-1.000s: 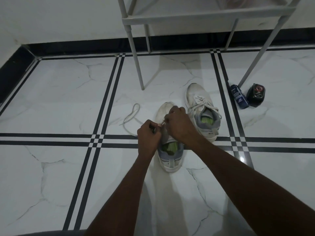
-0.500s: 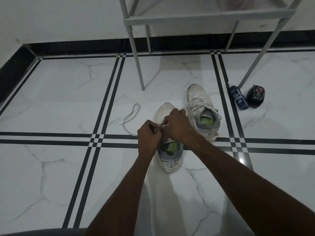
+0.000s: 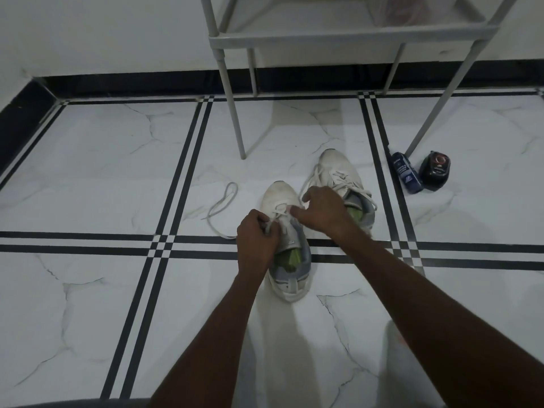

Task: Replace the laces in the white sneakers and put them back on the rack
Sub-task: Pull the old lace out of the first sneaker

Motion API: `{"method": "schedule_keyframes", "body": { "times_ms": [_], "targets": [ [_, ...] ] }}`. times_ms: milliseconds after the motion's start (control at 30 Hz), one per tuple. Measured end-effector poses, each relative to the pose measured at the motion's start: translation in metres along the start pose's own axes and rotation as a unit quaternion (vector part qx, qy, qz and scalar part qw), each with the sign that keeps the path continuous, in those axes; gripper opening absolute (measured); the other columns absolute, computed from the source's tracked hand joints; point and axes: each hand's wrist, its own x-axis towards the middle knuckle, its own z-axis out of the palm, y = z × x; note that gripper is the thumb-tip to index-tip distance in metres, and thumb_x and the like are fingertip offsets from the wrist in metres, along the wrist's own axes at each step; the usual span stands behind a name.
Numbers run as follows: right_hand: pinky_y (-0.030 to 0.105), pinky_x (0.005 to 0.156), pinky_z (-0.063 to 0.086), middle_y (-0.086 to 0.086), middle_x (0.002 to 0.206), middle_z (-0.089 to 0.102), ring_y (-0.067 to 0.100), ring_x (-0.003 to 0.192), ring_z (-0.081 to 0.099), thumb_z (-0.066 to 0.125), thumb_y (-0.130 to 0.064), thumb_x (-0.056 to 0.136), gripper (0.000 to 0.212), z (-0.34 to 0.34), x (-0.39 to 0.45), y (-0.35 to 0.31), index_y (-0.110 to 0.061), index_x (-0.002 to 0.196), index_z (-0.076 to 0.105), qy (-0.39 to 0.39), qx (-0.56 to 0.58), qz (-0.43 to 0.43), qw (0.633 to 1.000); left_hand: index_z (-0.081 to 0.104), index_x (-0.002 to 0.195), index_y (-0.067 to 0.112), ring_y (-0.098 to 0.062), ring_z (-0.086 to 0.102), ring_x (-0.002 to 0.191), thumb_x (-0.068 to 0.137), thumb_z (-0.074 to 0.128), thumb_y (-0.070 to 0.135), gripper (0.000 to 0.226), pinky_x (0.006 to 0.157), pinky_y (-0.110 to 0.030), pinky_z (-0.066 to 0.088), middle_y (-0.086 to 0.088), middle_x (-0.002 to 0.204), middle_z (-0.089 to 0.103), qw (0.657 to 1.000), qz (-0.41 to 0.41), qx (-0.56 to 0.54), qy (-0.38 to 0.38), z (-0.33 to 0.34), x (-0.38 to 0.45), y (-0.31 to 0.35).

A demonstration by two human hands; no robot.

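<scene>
While the left hand (image 3: 256, 234) fingers pinch flat lace (image 3: 275, 214), right hand (image 3: 322, 212) fingers curl, grip unclear.

Head cam on me, angled fwd and down, close over my forearms, floor (image 3: 88, 172) fills frame; single view.

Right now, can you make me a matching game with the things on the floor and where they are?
Things:
1. loose lace
2. near sneaker
3. far sneaker
4. blue bottle

Places:
A. beside the rack's right front leg
B. under both hands
C. on the tiles left of the sneakers
D. laced, toe toward the rack

Pairs: 1-C, 2-B, 3-D, 4-A
</scene>
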Motion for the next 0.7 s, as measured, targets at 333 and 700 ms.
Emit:
{"method": "schedule_keyframes", "body": {
  "times_ms": [333, 700],
  "targets": [
    [0.029, 0.065, 0.036, 0.012, 0.086, 0.056, 0.036, 0.084, 0.060, 0.061, -0.019, 0.077, 0.014, 0.036, -0.004, -0.009, -0.012, 0.074, 0.049, -0.020, 0.012, 0.021, 1.000, 0.068, 0.091, 0.003, -0.023, 0.063, 0.073, 0.097, 0.059, 0.019, 0.019, 0.071, -0.037, 0.054, -0.009, 0.083, 0.069, 0.993, 0.023, 0.106, -0.042, 0.002, 0.008, 0.000],
    [0.029, 0.066, 0.046, 0.013, 0.078, 0.069, 0.028, 0.077, 0.064, 0.057, -0.024, 0.093, 0.028, 0.037, -0.005, 0.020, -0.006, 0.076, 0.072, 0.003, 0.104, 0.040, 0.994, 0.054, 0.123, 0.011, -0.020, 0.058, 0.098, 0.091, 0.061, 0.007, 0.033, 0.076, -0.027, 0.045, -0.006, 0.113, 0.057, 1.000, -0.011, 0.017, -0.002, -0.004, 0.006, -0.006]
  ]
}}
